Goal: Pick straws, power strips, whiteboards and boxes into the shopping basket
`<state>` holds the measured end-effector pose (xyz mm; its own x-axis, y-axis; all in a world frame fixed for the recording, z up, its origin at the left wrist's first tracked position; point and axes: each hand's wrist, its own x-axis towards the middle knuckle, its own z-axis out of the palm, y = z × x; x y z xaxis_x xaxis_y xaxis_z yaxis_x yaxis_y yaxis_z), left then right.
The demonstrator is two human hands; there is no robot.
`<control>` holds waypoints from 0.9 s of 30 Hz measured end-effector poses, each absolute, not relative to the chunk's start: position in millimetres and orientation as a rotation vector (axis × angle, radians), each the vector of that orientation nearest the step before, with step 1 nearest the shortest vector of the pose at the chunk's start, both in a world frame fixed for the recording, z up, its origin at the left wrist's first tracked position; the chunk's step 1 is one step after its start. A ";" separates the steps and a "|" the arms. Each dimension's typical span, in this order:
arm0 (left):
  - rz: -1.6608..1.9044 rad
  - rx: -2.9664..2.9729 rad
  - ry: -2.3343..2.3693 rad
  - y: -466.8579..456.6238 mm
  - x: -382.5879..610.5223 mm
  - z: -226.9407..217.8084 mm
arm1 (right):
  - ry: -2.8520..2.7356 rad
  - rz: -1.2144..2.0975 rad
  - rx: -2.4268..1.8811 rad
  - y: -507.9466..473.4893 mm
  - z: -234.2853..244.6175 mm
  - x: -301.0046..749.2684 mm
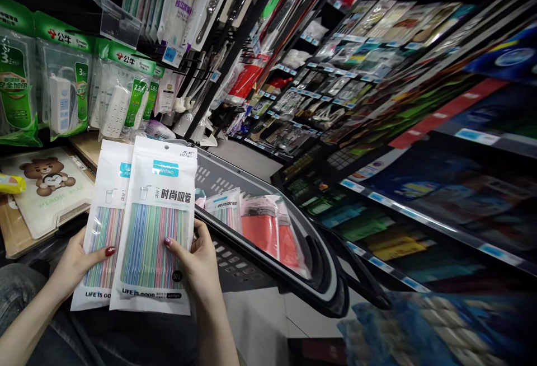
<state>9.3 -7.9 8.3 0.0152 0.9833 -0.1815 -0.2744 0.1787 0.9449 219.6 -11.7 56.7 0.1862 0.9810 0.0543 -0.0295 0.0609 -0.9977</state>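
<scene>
I hold two white packs of coloured drinking straws, one overlapping the other. My right hand (200, 262) grips the front pack (155, 226) at its right edge, thumb on its face. My left hand (79, 262) grips the rear pack (104, 209) at its left side, thumb on the front. Both packs are upright in front of a grey shopping basket (319, 276). Inside the basket lie another straw pack (224, 206) and red packets (268, 231).
Packaged power strips (62, 92) hang on the shelf at left, above a cutting board with a bear picture (46, 187). Store shelving full of goods (377, 75) runs along the aisle to the right. My jeans-clad knee (17, 299) shows at the lower left.
</scene>
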 end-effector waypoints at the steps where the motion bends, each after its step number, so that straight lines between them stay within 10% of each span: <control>1: 1.193 0.871 1.084 -7.4 8.5 7.3 | -1.072 1.043 -1.224 -11.5 56.8 219.5; 27: 1.124 0.937 1.028 -3.4 2.0 -1.5 | -1.069 1.044 -1.224 -12.0 57.7 217.1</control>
